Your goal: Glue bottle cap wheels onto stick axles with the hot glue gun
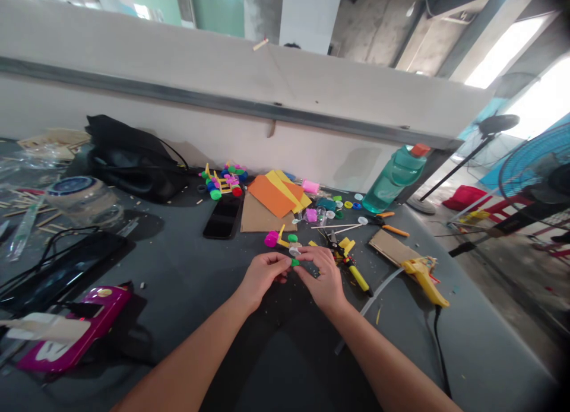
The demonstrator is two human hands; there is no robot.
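Note:
My left hand [263, 276] and my right hand [324, 278] meet over the middle of the dark table. Fingertips of both pinch a small green plastic piece [295, 262]; its exact kind is too small to tell. Just beyond the fingers sits a small craft build with a magenta cap [271, 239], a yellow stick [281, 234] and a green cap [293, 238]. A whitish round cap [294, 250] shows right by my right fingertips, and I cannot tell whether they touch it.
To the right lie a yellow glue gun [425, 280], cardboard [386, 247], orange-handled pliers [392, 224] and a green bottle [395, 179]. Beyond are coloured paper [276, 195], a phone [222, 217] and a toy build [221, 183]. A magenta power strip [95, 308] and jar [84, 201] stand left.

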